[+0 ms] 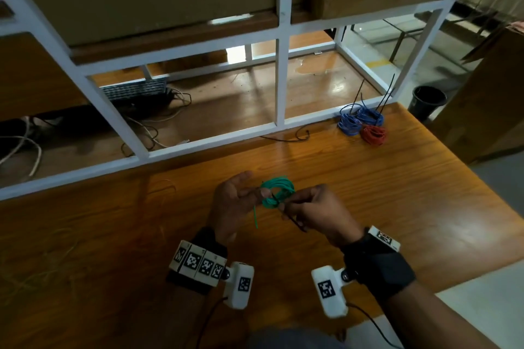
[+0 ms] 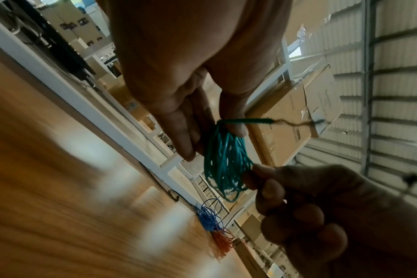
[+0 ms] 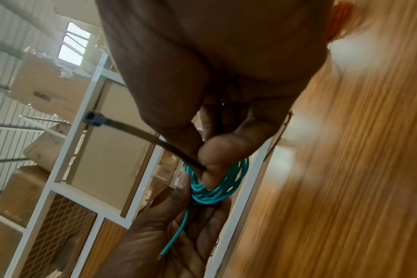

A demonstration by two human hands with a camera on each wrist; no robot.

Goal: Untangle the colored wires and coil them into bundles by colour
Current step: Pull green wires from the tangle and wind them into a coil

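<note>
Above the near middle of the wooden table [image 1: 368,178], the green wire coil [image 1: 276,191] hangs between both hands, clear of the surface. The left hand [image 1: 231,201] pinches its left side with thumb and fingers, a loose green tail [image 1: 256,218] dangling below; the right hand [image 1: 314,211] pinches a black cable tie [image 3: 141,135] against the coil's near right edge, the tie's head sticking out free. The likely trouble is the coil itself: only two small pinches hold many springy turns together, so if either grip eases while the tie is threaded, the loops could fan out and tangle again. The tie's tip may also pass between turns instead of around the whole bundle, leaving some strands unbound. That dangling tail could get caught under the strap or left out altogether. Far right on the table, two blue bundles [image 1: 360,120] and a red bundle [image 1: 373,134] lie already tied, touching one another, well apart from the hands.
</note>
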